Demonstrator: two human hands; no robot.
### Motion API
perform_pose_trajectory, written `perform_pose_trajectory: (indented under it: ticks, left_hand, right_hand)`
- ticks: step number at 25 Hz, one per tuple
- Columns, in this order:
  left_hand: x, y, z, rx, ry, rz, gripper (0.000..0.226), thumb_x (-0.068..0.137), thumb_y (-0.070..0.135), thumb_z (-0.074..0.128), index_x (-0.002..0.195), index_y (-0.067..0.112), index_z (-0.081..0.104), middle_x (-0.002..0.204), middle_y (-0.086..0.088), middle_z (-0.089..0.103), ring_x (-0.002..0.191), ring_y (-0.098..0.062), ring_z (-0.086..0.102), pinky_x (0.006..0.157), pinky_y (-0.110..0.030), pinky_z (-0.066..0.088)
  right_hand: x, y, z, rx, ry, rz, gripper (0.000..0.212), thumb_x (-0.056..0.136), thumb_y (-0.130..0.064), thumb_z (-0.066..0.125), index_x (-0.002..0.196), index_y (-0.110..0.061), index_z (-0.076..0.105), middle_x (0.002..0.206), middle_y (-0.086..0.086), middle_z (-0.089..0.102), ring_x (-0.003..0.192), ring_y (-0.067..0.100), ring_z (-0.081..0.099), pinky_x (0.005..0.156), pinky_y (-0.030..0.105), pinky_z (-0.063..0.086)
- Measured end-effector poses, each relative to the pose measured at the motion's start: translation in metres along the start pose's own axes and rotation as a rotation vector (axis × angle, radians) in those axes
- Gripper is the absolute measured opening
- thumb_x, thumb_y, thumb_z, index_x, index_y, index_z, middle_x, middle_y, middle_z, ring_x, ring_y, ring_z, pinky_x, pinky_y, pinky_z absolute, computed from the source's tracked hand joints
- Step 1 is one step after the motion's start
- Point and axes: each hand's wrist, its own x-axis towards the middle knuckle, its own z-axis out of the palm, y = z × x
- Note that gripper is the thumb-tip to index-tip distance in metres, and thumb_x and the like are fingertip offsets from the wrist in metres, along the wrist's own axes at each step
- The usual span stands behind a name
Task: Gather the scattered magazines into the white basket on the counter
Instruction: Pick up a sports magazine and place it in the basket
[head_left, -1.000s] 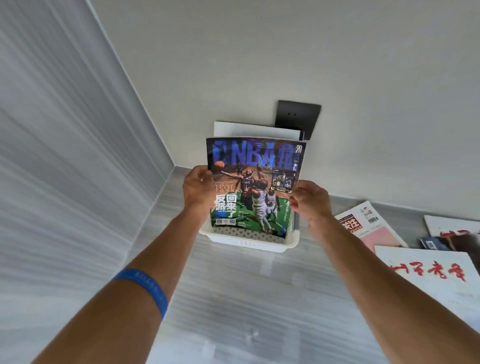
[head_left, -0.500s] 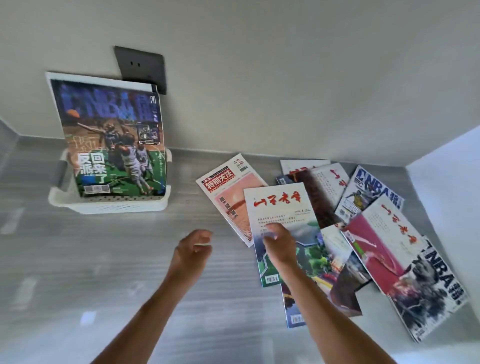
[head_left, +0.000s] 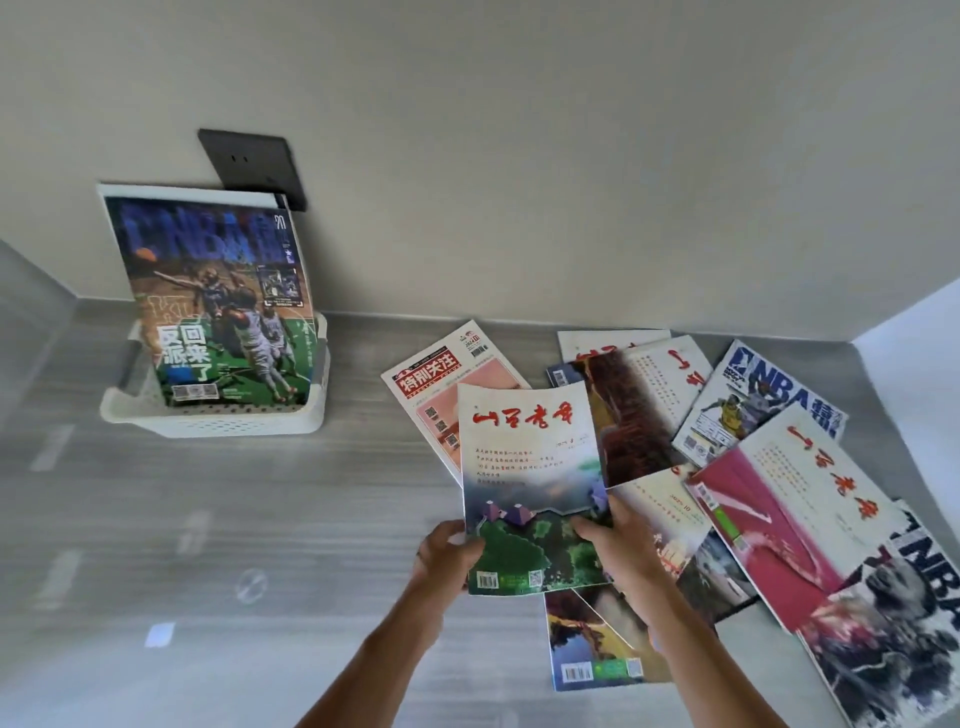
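Observation:
The white basket (head_left: 218, 423) sits at the back left of the grey counter, against the wall. A blue NBA magazine (head_left: 218, 301) stands upright in it, with another white one behind. Right of centre I hold a magazine with red calligraphy and a green landscape cover (head_left: 530, 467), its lower edge lifted off the pile. My left hand (head_left: 447, 553) grips its lower left corner and my right hand (head_left: 618, 545) grips its lower right edge. Several more magazines lie fanned out to the right, among them a red-banner one (head_left: 441, 374), an NBA one (head_left: 763, 405) and a pink-and-white one (head_left: 789, 499).
A black wall socket (head_left: 254, 166) is above the basket. A white side wall (head_left: 919, 374) closes the counter on the right. The grey counter (head_left: 208, 545) stretches between the basket and the pile.
Both hands left the NBA magazine standing in the basket and moved right to the pile. They now grip the green landscape magazine, which has risen off the stack.

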Motion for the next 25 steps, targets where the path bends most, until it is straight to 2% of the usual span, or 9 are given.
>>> perform_pose_trajectory:
  ticks: [3, 5, 7, 10, 12, 14, 17, 21, 25]
  left_hand:
    - [-0.011, 0.006, -0.024, 0.012, 0.090, 0.111, 0.027, 0.088, 0.001, 0.054, 0.095, 0.027, 0.060, 0.085, 0.002, 0.065, 0.068, -0.011, 0.055, 0.051, -0.020, 0.045]
    - [-0.019, 0.001, -0.047, 0.008, 0.075, 0.197, 0.043, 0.082, -0.012, 0.045, 0.097, 0.024, 0.062, 0.084, 0.005, 0.068, 0.068, -0.012, 0.061, 0.056, -0.029, 0.054]
    - [-0.022, -0.015, -0.072, -0.031, 0.034, 0.336, 0.050, 0.075, -0.022, 0.038, 0.095, 0.016, 0.065, 0.082, -0.001, 0.072, 0.069, -0.012, 0.067, 0.056, -0.035, 0.059]
    - [-0.018, -0.030, -0.125, -0.233, 0.055, 0.479, 0.050, 0.064, -0.020, 0.047, 0.098, 0.012, 0.064, 0.080, -0.006, 0.073, 0.065, -0.014, 0.065, 0.055, -0.028, 0.051]
    - [-0.017, -0.021, -0.164, -0.405, 0.080, 0.526, 0.053, 0.060, -0.016, 0.050, 0.099, 0.015, 0.066, 0.082, -0.007, 0.074, 0.068, -0.020, 0.063, 0.057, -0.029, 0.051]
    - [-0.016, 0.000, -0.211, -0.424, 0.197, 0.574, 0.048, 0.064, -0.015, 0.056, 0.085, 0.024, 0.074, 0.080, -0.001, 0.075, 0.070, -0.015, 0.064, 0.059, -0.026, 0.052]
    - [-0.010, 0.044, -0.271, -0.360, 0.412, 0.666, 0.034, 0.072, 0.000, 0.062, 0.075, 0.030, 0.078, 0.074, 0.009, 0.075, 0.072, -0.014, 0.064, 0.069, -0.025, 0.051]
    - [0.012, 0.113, -0.329, -0.231, 0.604, 0.785, 0.032, 0.078, -0.003, 0.065, 0.083, 0.025, 0.078, 0.060, 0.019, 0.070, 0.058, 0.004, 0.058, 0.058, -0.012, 0.046]
    - [0.046, 0.165, -0.367, -0.030, 0.696, 0.711, 0.023, 0.083, 0.005, 0.062, 0.096, 0.018, 0.077, 0.082, 0.001, 0.074, 0.072, -0.011, 0.066, 0.067, -0.021, 0.050]
  right_hand:
    - [-0.019, 0.009, 0.011, -0.087, -0.330, 0.023, 0.042, 0.075, -0.017, 0.078, 0.112, -0.022, 0.061, 0.104, 0.007, 0.072, 0.091, 0.023, 0.069, 0.080, 0.035, 0.055]
    - [-0.030, 0.009, 0.026, -0.176, -0.424, 0.040, 0.058, 0.061, -0.025, 0.086, 0.114, -0.023, 0.062, 0.105, 0.005, 0.074, 0.099, 0.026, 0.068, 0.085, 0.046, 0.055]
    - [-0.034, -0.005, 0.047, -0.030, -0.409, 0.050, 0.057, 0.057, -0.028, 0.087, 0.109, -0.026, 0.063, 0.098, -0.002, 0.071, 0.094, 0.018, 0.065, 0.075, 0.036, 0.051]
    - [-0.038, -0.048, 0.080, 0.001, -0.322, -0.094, 0.023, 0.090, -0.012, 0.063, 0.113, -0.015, 0.061, 0.073, -0.005, 0.058, 0.067, 0.007, 0.058, 0.058, 0.021, 0.041]
    - [-0.039, -0.089, 0.100, -0.008, -0.364, -0.232, 0.024, 0.091, -0.003, 0.059, 0.111, -0.016, 0.063, 0.064, -0.007, 0.062, 0.055, -0.001, 0.058, 0.052, 0.010, 0.041]
    - [-0.036, -0.131, 0.131, 0.002, -0.371, -0.356, 0.028, 0.088, 0.000, 0.064, 0.107, -0.019, 0.067, 0.064, -0.009, 0.069, 0.052, 0.003, 0.058, 0.051, 0.011, 0.042]
    - [-0.036, -0.185, 0.181, 0.141, -0.358, -0.400, 0.027, 0.090, 0.002, 0.060, 0.108, -0.017, 0.066, 0.072, -0.006, 0.071, 0.050, 0.010, 0.062, 0.045, 0.020, 0.048]
    - [-0.028, -0.254, 0.236, 0.276, -0.315, -0.474, 0.025, 0.094, -0.002, 0.054, 0.113, -0.015, 0.062, 0.082, -0.002, 0.069, 0.053, 0.005, 0.065, 0.053, 0.022, 0.052]
    - [0.000, -0.293, 0.267, 0.287, -0.292, -0.410, 0.029, 0.098, -0.009, 0.048, 0.124, -0.014, 0.058, 0.091, 0.000, 0.067, 0.068, 0.014, 0.065, 0.060, 0.025, 0.054]
